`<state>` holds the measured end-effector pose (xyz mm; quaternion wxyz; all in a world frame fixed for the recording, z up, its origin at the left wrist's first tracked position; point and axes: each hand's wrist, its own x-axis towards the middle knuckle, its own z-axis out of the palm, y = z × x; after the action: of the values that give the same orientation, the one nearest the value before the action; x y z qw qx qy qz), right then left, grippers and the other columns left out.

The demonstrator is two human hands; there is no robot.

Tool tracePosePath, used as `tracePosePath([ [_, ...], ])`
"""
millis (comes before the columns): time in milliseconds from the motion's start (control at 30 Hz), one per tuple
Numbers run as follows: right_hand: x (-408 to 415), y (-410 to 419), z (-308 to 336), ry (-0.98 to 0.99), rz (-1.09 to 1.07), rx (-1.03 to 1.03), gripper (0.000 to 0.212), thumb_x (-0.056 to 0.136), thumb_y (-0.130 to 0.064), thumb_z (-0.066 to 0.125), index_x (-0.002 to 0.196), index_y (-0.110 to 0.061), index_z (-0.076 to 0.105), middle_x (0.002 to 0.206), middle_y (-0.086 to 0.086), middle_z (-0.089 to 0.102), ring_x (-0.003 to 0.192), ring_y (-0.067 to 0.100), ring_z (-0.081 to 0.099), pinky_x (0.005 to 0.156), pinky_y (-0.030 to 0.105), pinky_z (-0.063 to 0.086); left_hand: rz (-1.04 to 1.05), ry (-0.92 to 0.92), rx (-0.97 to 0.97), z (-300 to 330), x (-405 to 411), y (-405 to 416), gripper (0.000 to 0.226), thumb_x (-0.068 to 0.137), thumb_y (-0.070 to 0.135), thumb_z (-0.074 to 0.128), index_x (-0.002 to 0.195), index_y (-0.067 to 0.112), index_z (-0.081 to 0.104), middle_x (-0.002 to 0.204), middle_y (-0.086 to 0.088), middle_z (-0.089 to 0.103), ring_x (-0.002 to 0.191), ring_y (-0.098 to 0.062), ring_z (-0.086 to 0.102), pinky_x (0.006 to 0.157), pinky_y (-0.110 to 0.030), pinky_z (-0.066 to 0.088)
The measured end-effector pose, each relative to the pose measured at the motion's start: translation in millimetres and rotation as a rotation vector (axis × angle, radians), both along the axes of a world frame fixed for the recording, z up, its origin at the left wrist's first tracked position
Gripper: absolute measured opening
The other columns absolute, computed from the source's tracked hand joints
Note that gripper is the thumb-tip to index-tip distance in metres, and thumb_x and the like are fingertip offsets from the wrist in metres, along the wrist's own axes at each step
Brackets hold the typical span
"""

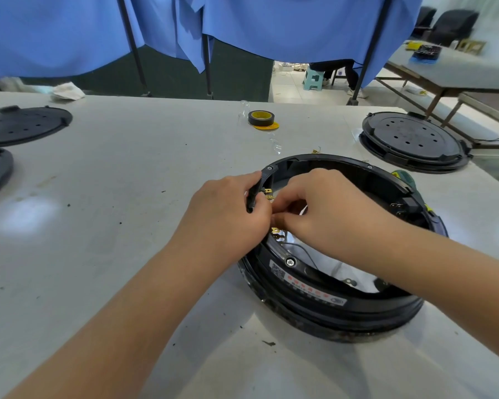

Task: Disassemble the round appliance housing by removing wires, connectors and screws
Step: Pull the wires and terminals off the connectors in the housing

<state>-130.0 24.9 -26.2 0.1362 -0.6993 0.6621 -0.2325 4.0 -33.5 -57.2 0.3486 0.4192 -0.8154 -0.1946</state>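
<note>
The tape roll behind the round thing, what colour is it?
Black, with a yellow inside, on the tape roll; seen in the head view.

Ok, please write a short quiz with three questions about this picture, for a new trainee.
1. True or false: the left hand grips the rim of the round housing.
2. Which lies behind the housing? A) roll of tape B) hammer C) cup
3. Where are the right hand's fingers working?

Key: 1 true. 2 A. 3 Inside the housing, at the brass terminals by the left rim.
</note>
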Motion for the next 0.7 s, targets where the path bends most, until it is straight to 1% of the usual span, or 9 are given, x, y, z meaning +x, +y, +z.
tracePosePath([
  [67, 3.9, 2.7, -0.5, 0.053, -0.027, -0.018, 0.010, 0.084, -0.027, 0.067, 0.077, -0.030, 0.074, 0.073, -0.004, 0.066, 0.071, 0.014, 0.062, 0.069, 0.033, 0.052, 0.006, -0.002, 0.000, 0.2, -0.4, 0.2, 0.040, 0.076, 0.033, 0.040, 0.100, 0.020, 0.068, 0.040, 0.006, 0.041, 0.048, -0.012, 0.043, 0.055, -0.034, 0.042],
  [167, 7.9, 6.5, 0.3, 0.155, -0.041, -0.062, 0.013, 0.087, -0.026, 0.063, 0.078, -0.028, 0.073, 0.073, -0.005, 0.060, 0.071, 0.016, 0.059, 0.061, 0.028, 0.045, 0.011, -0.007, -0.001, 0.2, -0.6, -0.1, 0.041, 0.075, 0.034, 0.039, 0.100, 0.020, 0.068, 0.041, 0.005, 0.039, 0.049, -0.013, 0.045, 0.056, -0.035, 0.043],
  [233, 8.2, 7.7, 1.3, 0.197, -0.033, -0.061, 0.013, 0.087, -0.027, 0.062, 0.080, -0.027, 0.073, 0.072, -0.005, 0.056, 0.071, 0.017, 0.056, 0.059, 0.028, 0.041, 0.014, -0.005, 0.000, 0.3, -0.6, 0.0, 0.041, 0.074, 0.034, 0.039, 0.100, 0.021, 0.068, 0.040, 0.005, 0.040, 0.049, -0.013, 0.045, 0.056, -0.034, 0.043],
  [300, 7.5, 7.3, 1.3, 0.225, -0.013, -0.063, 0.013, 0.088, -0.026, 0.062, 0.082, -0.026, 0.073, 0.071, -0.006, 0.052, 0.071, 0.016, 0.053, 0.060, 0.028, 0.038, 0.011, 0.000, 0.003, 0.4, -0.4, 0.0, 0.040, 0.075, 0.033, 0.040, 0.100, 0.021, 0.068, 0.040, 0.005, 0.040, 0.049, -0.013, 0.045, 0.057, -0.035, 0.043],
  [367, 5.7, 5.9, 1.3, 0.234, 0.009, -0.081, 0.012, 0.088, -0.025, 0.062, 0.084, -0.024, 0.074, 0.072, -0.008, 0.049, 0.074, 0.015, 0.050, 0.064, 0.029, 0.040, -0.007, -0.007, 0.008, 0.4, 0.3, -0.9, 0.039, 0.075, 0.033, 0.040, 0.101, 0.021, 0.068, 0.042, 0.006, 0.045, 0.049, -0.012, 0.044, 0.057, -0.034, 0.042],
  [467, 2.3, 2.9, 2.9, 0.198, 0.059, -0.076, 0.011, 0.087, -0.023, 0.065, 0.085, -0.022, 0.075, 0.069, -0.012, 0.046, 0.071, 0.010, 0.047, 0.068, 0.029, 0.042, -0.047, -0.041, 0.008, -0.4, 2.3, -3.5, 0.030, 0.083, 0.029, 0.046, 0.103, 0.022, 0.068, 0.051, 0.023, 0.051, 0.047, -0.011, 0.042, 0.051, -0.026, 0.036],
  [533, 0.5, 1.3, 3.8, 0.190, 0.086, -0.067, 0.010, 0.086, -0.022, 0.066, 0.084, -0.022, 0.075, 0.068, -0.014, 0.046, 0.066, 0.006, 0.045, 0.066, 0.027, 0.041, -0.056, -0.046, 0.005, -0.9, 3.5, -4.8, 0.026, 0.086, 0.024, 0.050, 0.105, 0.022, 0.068, 0.051, 0.025, 0.051, 0.047, -0.009, 0.044, 0.048, -0.019, 0.030],
  [600, 0.7, 1.3, 3.3, 0.178, 0.075, -0.075, 0.009, 0.086, -0.022, 0.067, 0.083, -0.023, 0.075, 0.064, -0.015, 0.044, 0.061, 0.002, 0.043, 0.062, 0.023, 0.035, -0.052, -0.043, 0.005, -1.5, 3.5, -5.0, 0.024, 0.086, 0.023, 0.052, 0.104, 0.021, 0.068, 0.047, 0.020, 0.050, 0.046, -0.010, 0.043, 0.048, -0.019, 0.031],
  [700, 3.6, 2.8, 0.4, 0.212, 0.024, -0.078, 0.009, 0.086, -0.023, 0.066, 0.081, -0.025, 0.073, 0.061, -0.014, 0.043, 0.062, 0.008, 0.045, 0.062, 0.025, 0.035, -0.034, -0.031, -0.003, -1.4, 2.0, -3.8, 0.024, 0.085, 0.021, 0.053, 0.104, 0.019, 0.068, 0.040, 0.005, 0.041, 0.046, -0.012, 0.039, 0.054, -0.031, 0.039],
])
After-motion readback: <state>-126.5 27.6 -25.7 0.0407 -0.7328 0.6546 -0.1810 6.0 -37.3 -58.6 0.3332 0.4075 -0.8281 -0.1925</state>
